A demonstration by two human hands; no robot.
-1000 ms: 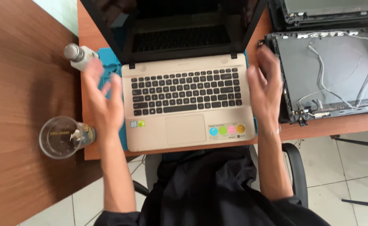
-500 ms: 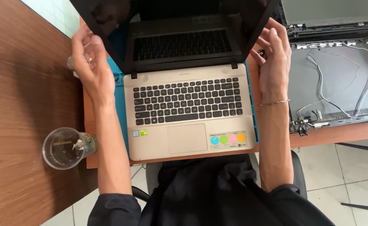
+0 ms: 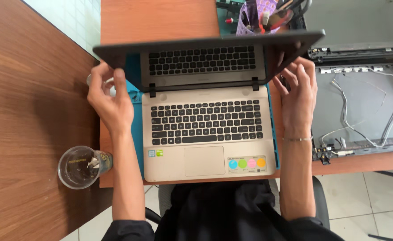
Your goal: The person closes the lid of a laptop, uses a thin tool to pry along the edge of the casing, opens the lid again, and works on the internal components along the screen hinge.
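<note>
A gold laptop [image 3: 207, 134] with a black keyboard lies on a teal mat [image 3: 136, 129] in front of me. Its dark lid [image 3: 205, 42] is tilted toward me, and the screen mirrors the keys. My left hand [image 3: 109, 100] grips the lid's left edge. My right hand [image 3: 297, 96] holds the lid's right edge. Round coloured stickers [image 3: 248, 163] sit on the palm rest at the right.
A clear plastic cup [image 3: 78, 167] with small bits inside stands at the left on the dark wooden table. A dismantled laptop lid [image 3: 361, 107] with loose cables lies at the right. A purple basket [image 3: 261, 18] of tools stands behind the laptop.
Both hands rose from beside the keyboard to the lid's edges, and the lid has swung down toward me. The view shifted, bringing the tool basket into sight.
</note>
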